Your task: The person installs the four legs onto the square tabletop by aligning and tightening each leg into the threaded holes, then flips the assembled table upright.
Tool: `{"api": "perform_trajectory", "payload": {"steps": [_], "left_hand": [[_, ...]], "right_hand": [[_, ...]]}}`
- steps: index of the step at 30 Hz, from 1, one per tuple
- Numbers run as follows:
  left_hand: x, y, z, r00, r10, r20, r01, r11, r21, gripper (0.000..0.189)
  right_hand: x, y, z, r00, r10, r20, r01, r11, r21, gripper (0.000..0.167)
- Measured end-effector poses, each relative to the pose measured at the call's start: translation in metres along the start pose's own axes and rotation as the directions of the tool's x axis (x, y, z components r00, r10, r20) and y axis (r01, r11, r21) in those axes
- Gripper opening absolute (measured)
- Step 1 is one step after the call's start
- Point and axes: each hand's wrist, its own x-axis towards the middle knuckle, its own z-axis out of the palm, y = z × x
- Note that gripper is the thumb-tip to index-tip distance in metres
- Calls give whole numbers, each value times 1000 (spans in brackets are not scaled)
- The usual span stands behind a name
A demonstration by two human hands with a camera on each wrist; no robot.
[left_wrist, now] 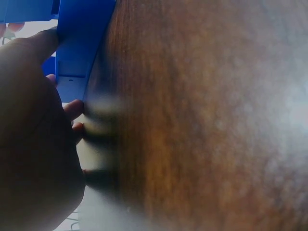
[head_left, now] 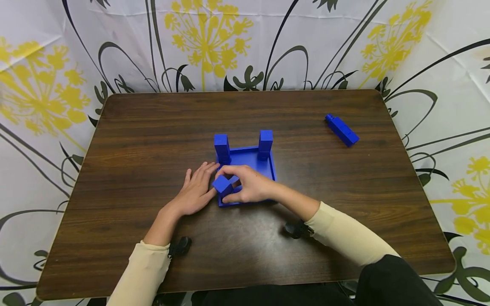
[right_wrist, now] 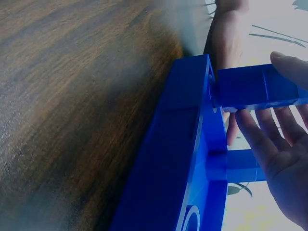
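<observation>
A shallow blue square tray (head_left: pixel 245 158) with a raised rim lies on the table. Square blue posts, one at the far left (head_left: pixel 222 148) and one at the far right (head_left: pixel 266 144), stand upright in its far corners. My right hand (head_left: pixel 252 185) grips a third blue post (right_wrist: pixel 245 87) between thumb and fingers at the near-left corner; it leans a little, and whether its end is seated is hard to tell. Fingers extended, my left hand (head_left: pixel 195 191) rests against the tray's left side. A round socket (right_wrist: pixel 192 219) shows inside another corner in the right wrist view.
Another blue post (head_left: pixel 342 130), with a narrower round end, lies on its side toward the back right of the brown wooden table (head_left: pixel 344 178). A patterned cloth (head_left: pixel 245 42) hangs along the table's back and sides.
</observation>
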Motion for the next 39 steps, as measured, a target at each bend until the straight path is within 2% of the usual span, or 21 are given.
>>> {"api": "perform_trajectory", "payload": {"steps": [13,23,32,36,39], "left_hand": [[0,-1,0,1000,10,1,-10,1000,-5,64],[0,-1,0,1000,11,-5,-11,1000,-5,64],[0,-3,1,1000,15,-10,-15,1000,-1,63],[0,-3,2,1000,19,-14,-19,1000,1,63],[0,-3,3,1000,23,-16,-23,1000,0,63]], "right_hand": [[1,1,7,995,14,-94,-23,995,-96,46],[2,0,10,992,16,-123,-35,988,-150,44],[2,2,8,994,18,-105,-36,984,-172,49],[1,5,6,998,2,-67,-13,984,-175,57],[0,7,4,1000,-18,-22,14,990,-140,60]]}}
